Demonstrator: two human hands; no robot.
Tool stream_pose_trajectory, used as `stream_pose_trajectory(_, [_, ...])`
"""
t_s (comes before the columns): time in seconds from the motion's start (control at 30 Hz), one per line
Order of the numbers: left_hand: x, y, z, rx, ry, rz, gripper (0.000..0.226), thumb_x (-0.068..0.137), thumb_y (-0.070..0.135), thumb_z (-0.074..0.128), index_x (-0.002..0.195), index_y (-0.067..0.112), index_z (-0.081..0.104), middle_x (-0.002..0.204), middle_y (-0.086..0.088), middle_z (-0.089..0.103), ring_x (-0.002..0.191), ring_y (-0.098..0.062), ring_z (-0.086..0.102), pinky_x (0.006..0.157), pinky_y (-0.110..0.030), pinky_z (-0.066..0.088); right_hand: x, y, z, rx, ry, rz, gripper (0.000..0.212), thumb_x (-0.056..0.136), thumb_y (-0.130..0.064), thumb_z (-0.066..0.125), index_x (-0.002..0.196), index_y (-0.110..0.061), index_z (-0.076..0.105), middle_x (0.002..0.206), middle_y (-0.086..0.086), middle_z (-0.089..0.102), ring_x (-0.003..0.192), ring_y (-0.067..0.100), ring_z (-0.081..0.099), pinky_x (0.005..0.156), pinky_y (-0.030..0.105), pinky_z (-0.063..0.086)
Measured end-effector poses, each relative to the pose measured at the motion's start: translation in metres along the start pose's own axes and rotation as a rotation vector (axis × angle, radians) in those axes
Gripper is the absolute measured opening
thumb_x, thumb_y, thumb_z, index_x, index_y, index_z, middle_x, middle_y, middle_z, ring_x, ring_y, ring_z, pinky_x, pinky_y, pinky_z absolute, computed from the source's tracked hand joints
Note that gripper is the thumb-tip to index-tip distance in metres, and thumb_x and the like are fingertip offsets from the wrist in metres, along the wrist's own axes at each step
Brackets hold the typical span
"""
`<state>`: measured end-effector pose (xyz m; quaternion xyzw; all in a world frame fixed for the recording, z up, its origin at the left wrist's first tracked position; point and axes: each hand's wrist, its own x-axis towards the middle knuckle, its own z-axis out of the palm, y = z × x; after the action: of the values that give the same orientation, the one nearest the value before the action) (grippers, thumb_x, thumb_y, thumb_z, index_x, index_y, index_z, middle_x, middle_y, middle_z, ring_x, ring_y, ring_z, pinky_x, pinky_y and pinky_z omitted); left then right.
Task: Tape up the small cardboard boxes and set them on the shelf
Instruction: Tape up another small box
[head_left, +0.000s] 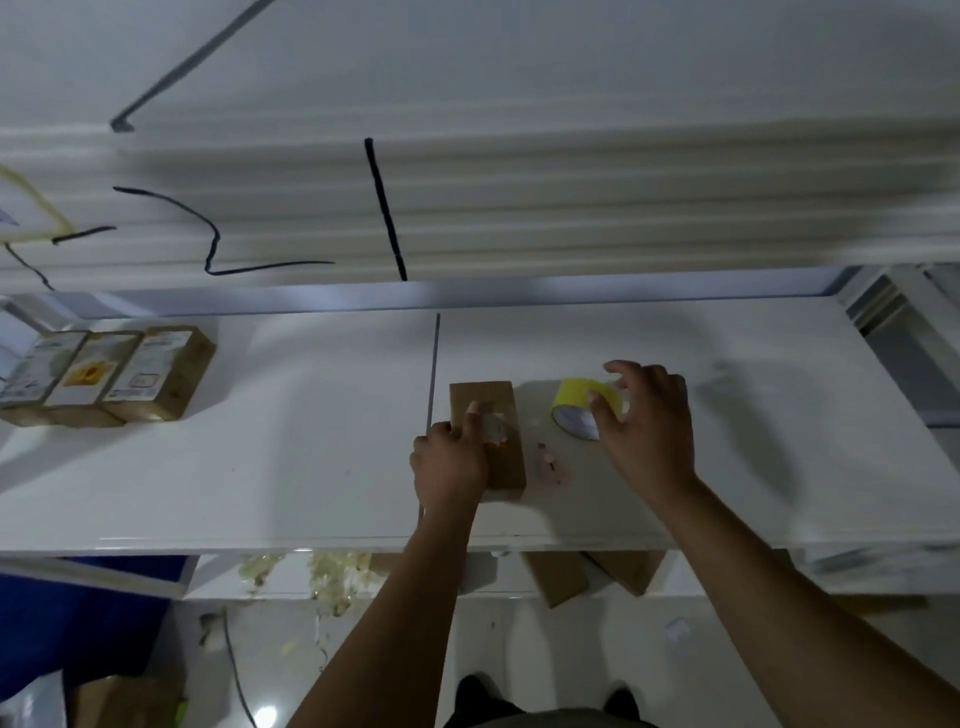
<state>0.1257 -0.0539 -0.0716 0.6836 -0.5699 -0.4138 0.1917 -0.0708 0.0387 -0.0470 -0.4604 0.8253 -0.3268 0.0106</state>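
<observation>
Head: box (480, 397) under left hand (451, 463)

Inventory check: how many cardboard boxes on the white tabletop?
4. Three labelled boxes side by side at far left; one plain box under the left hand, beside the yellow tape. Other boxes below the tabletop are partly hidden.

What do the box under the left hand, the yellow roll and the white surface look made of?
Small brown box: matte cardboard, by its even kraft brown and straight edges. Yellow tape roll: probably plastic film tape, smooth band, pale inner core. White shelf surface: hard and glossy, perhaps laminate or painted metal; it shows soft reflections.
</observation>
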Motion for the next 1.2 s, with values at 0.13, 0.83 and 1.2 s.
stream_pose_trajectory(0.13, [0.011, 0.007, 0.009, 0.335, 0.079, 0.044, 0.069, 0.106, 0.066, 0.039, 0.146, 0.011, 0.052, 0.142, -0.020, 0.052, 0.133, -0.039, 0.048, 0.108, -0.051, 0.042, 0.031, 0.013, 0.010, -0.061, -0.394, 0.205, 0.051, 0.091, -0.062, 0.065, 0.117, -0.019, 0.065, 0.112, 0.011, 0.069, 0.112, 0.037, 0.058, 0.097, 0.044, 0.046])
stream_pose_trajectory(0.83, [0.000, 0.107, 0.017, -1.065, -1.061, -0.223, 0.064, 0.109, 0.059, 0.043, 0.139, 0.007, 0.066, 0.145, -0.022, 0.066, 0.128, -0.047, 0.067, 0.108, -0.051, 0.055, 0.090, -0.043, -0.103, 1.062, -0.573, 0.144, 0.032, 0.076, -0.005, 0.078, 0.106, -0.018, 0.082, 0.119, 0.006, 0.078, 0.116, 0.020, 0.072, 0.105, 0.032, 0.054])
stream_pose_trajectory(1.2, [-0.018, 0.055, -0.016, -0.977, -0.720, -0.092, 0.016, 0.107, 0.013, 0.060, 0.102, 0.009, 0.075, 0.094, -0.006, 0.078, 0.087, -0.018, 0.080, 0.071, -0.025, 0.059, 0.064, -0.051, -0.096, 0.938, -0.718, 0.008, 0.024, 0.081, -0.013, 0.076, 0.076, -0.010, 0.053, 0.072, -0.002, 0.046, 0.072, 0.010, 0.049, 0.066, 0.026, 0.033])
